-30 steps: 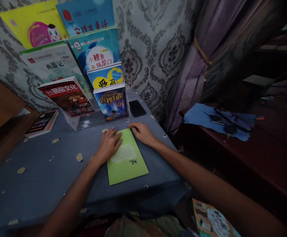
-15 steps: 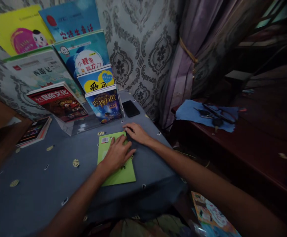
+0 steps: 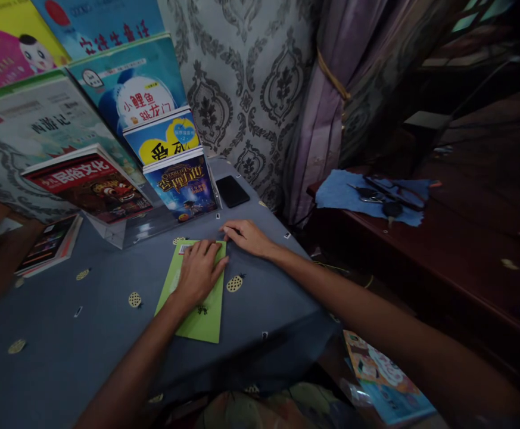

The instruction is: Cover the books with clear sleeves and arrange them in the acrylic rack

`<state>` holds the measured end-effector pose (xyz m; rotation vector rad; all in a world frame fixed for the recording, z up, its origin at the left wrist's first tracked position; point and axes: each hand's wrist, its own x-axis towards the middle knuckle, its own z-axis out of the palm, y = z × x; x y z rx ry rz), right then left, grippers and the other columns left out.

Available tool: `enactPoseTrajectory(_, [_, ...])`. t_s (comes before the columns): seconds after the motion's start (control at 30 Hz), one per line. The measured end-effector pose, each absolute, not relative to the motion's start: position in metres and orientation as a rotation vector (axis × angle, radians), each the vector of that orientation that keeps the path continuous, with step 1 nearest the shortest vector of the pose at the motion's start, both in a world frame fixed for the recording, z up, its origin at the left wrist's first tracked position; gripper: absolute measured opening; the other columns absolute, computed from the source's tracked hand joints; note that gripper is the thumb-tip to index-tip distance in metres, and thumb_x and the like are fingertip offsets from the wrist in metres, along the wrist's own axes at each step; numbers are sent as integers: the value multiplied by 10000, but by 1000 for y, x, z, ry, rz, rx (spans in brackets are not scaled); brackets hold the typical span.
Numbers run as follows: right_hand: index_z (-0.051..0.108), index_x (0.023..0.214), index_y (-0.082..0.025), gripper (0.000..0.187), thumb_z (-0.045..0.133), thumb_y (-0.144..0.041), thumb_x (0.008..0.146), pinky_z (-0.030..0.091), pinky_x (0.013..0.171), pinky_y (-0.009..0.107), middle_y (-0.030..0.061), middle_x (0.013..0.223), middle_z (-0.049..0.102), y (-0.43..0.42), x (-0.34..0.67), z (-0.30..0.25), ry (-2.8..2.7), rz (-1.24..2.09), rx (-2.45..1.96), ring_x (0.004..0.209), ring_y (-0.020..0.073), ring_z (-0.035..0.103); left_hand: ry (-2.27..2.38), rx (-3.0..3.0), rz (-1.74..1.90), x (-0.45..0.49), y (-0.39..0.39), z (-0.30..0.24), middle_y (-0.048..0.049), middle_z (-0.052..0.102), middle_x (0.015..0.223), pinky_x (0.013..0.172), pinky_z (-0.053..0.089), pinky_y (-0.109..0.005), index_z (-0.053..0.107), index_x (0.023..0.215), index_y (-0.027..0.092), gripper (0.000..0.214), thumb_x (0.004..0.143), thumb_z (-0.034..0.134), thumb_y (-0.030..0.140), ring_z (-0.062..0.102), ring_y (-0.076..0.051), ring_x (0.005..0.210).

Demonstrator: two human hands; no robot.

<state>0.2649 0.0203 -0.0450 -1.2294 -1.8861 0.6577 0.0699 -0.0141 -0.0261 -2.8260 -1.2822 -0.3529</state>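
Note:
A thin green book (image 3: 212,319) with a barcode near its top edge lies flat and a little askew on the patterned grey-blue tablecloth. My left hand (image 3: 196,271) rests palm down across it, fingers stretched out, covering much of its upper part. At the book's top right corner is my right hand (image 3: 248,237), its fingers bent and closed at that corner. The fingertips partly hide the corner. Just beyond my hands, a clear stand (image 3: 130,232) holds several upright books, among them a dark blue one (image 3: 183,187) and a red one (image 3: 99,185).
A black phone (image 3: 233,192) lies right of the stand. More books (image 3: 47,244) are stacked at the left. On a dark red surface to the right, a blue cloth (image 3: 335,190) bears keys and glasses. A colourful book (image 3: 389,381) sits below the table's right edge.
The green book has turned clockwise and shifted slightly left, with my left hand moving left on it. My right hand stays by its top right corner. The camera view has shifted a little.

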Motion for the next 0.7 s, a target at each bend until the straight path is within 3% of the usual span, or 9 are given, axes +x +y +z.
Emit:
enactPoseTrajectory(0.1, [728, 884, -164, 301, 458, -241, 993, 448, 756, 275, 44, 836, 766, 20, 265, -46, -1916, 626, -1231, 782, 176, 667, -1269, -2895, -360, 47, -13, -28, -116, 591, 1377, 1087, 399, -518, 560, 1328, 207, 361, 1027, 435, 362, 532, -287, 1277])
enactPoseTrajectory(0.27, [734, 968, -150, 256, 486, -210, 977, 441, 798, 306, 82, 898, 764, 19, 264, -48, -2018, 507, -1247, 858, 213, 647, -1515, -2867, -456, -1, -27, -41, -128, 449, 1562, 1184, 342, -547, 488, 1454, 204, 477, 1036, 384, 409, 394, -293, 1460])
enactPoseTrajectory(0.5, [719, 1051, -145, 204, 546, -191, 953, 441, 882, 331, 91, 1020, 755, 7, 259, -39, -2222, 342, -1339, 962, 230, 627, -1844, -2791, -699, -24, -43, -52, -132, 389, 1605, 1203, 365, -467, 498, 1460, 182, 533, 1020, 383, 460, 414, -268, 1461])
enactPoseTrajectory(0.6, [702, 1108, -151, 223, 558, -222, 953, 448, 811, 311, 122, 1097, 720, -3, 251, -34, -2257, 242, -1549, 1024, 252, 636, -1890, -2734, -780, -22, -44, -57, -150, 396, 1597, 1205, 358, -481, 533, 1427, 161, 500, 1015, 387, 403, 398, -281, 1470])
enactPoseTrajectory(0.7, [705, 1099, -168, 253, 484, -197, 980, 446, 757, 293, 122, 1074, 716, -7, 240, -32, -2257, 237, -1673, 959, 237, 672, -1909, -2663, -881, -18, -51, -64, -159, 391, 1598, 1213, 338, -502, 562, 1387, 157, 452, 1010, 387, 334, 355, -286, 1492])
